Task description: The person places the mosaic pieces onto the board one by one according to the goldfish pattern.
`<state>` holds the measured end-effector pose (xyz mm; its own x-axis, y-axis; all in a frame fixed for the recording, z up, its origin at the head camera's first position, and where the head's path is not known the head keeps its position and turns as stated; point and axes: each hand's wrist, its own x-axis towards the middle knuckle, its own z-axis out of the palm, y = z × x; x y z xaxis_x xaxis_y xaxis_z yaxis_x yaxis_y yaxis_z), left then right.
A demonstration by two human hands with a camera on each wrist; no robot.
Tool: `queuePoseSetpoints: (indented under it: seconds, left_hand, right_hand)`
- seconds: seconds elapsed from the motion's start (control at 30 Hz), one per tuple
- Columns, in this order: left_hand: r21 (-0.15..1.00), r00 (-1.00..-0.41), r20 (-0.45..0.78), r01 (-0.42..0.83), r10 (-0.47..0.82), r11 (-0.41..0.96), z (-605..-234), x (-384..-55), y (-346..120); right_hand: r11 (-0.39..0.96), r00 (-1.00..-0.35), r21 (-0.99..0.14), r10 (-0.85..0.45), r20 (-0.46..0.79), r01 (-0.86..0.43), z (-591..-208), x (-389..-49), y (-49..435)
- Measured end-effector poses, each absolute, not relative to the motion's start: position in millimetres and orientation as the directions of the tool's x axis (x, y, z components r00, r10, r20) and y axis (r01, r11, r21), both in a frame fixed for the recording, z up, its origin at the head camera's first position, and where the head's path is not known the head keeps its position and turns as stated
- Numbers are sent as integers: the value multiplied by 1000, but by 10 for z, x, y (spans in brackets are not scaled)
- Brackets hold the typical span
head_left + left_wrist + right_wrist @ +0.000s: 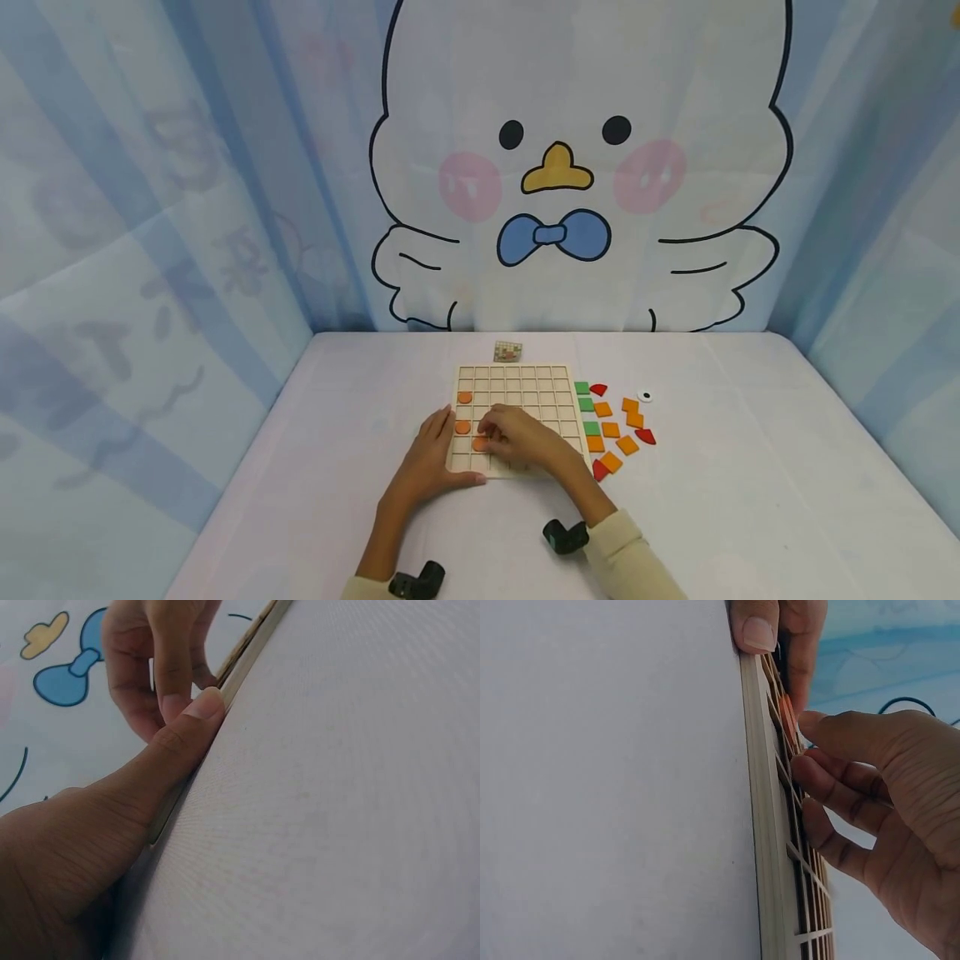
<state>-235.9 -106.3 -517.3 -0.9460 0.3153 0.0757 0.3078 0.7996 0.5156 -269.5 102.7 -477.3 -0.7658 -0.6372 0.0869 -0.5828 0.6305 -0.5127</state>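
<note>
Three orange discs sit on the grid board between the hands: one right at the right hand's fingertips, one just beside the left hand's fingers, one a bit farther out past those. Left is spread round the board's near corner, thumb along the front edge, fingers up the side. Right is bent down over the cells, but I can't tell if it's really pinching that nearest disc or only touching it.

What could bite you: the cells look shallow, so I'd guess a stray right knuckle could knock a disc out of place. If the left thumb slackens, a sideways push might skid the board. And the green squares and orange squares lie right of the right hand, so a wide swing could scatter them.
</note>
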Motion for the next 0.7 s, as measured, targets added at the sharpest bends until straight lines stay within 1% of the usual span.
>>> queuePoseSetpoints:
  seconds: [0.17,0.37,0.53,0.7]
  left_hand:
    - [521,-949,74,299,306,799,-5176,-2350,-1067]
    - [528,-944,100,319,316,787,-5169,-2346,-1067]
    - [521,-946,93,313,311,794,-5180,-2337,-1067]
    - [541,-951,76,293,301,788,-5162,-2331,-1060]
  right_hand:
    - [621,-784,-542,-609,123,-567,-4762,-2723,1130]
    - [637,-799,-519,-577,169,-570,-4780,-2771,1341]
    - [666,-842,-537,-507,183,-518,-4818,-2805,1551]
    - [699,-878,-539,-430,208,-470,-4814,-2867,1772]
